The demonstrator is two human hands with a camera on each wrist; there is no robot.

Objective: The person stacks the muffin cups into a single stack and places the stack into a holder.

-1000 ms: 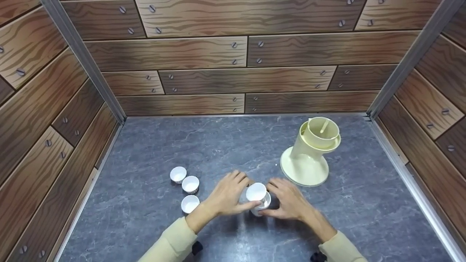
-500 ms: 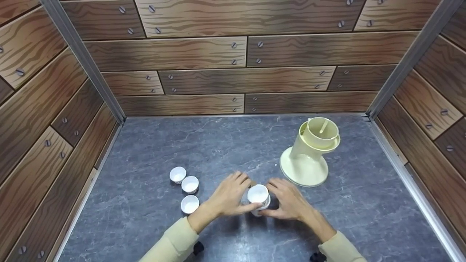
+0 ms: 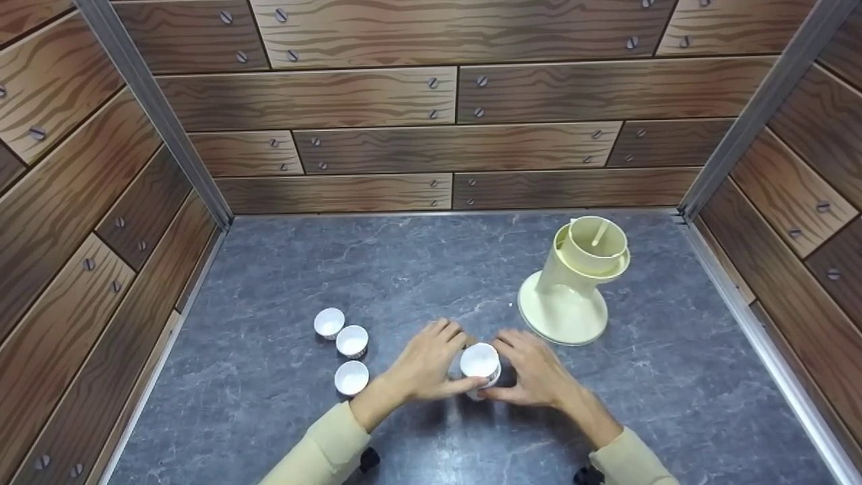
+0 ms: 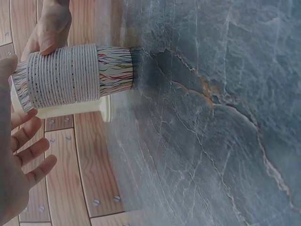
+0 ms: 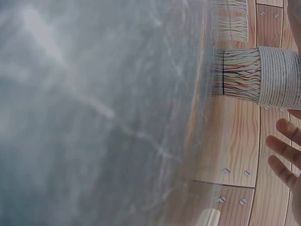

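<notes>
A stack of nested white paper cups (image 4: 66,75) with colourful wavy lines stands upright on the table. Its uppermost cup (image 3: 479,360) is pinched between the thumb and index finger of my left hand (image 3: 431,362); the other left fingers are spread apart from the stack in the left wrist view. From the right, my right hand (image 3: 535,370) grips the stack, its thumb pressing the side of the rims in the left wrist view. In the right wrist view the stack (image 5: 277,75) shows its many rims close together, with several right fingers held off it.
Three loose white cups (image 3: 352,341) stand upright left of my left forearm. A pale yellow stand (image 3: 566,310) with a round base and a cylindrical top is behind my right hand. Wood-patterned walls (image 3: 377,148) enclose the dark marbled table (image 3: 269,269).
The top cup has come down and slightly right into line with the stack, its rim now close over the one below. My left hand followed slightly; my right hand stays put.
</notes>
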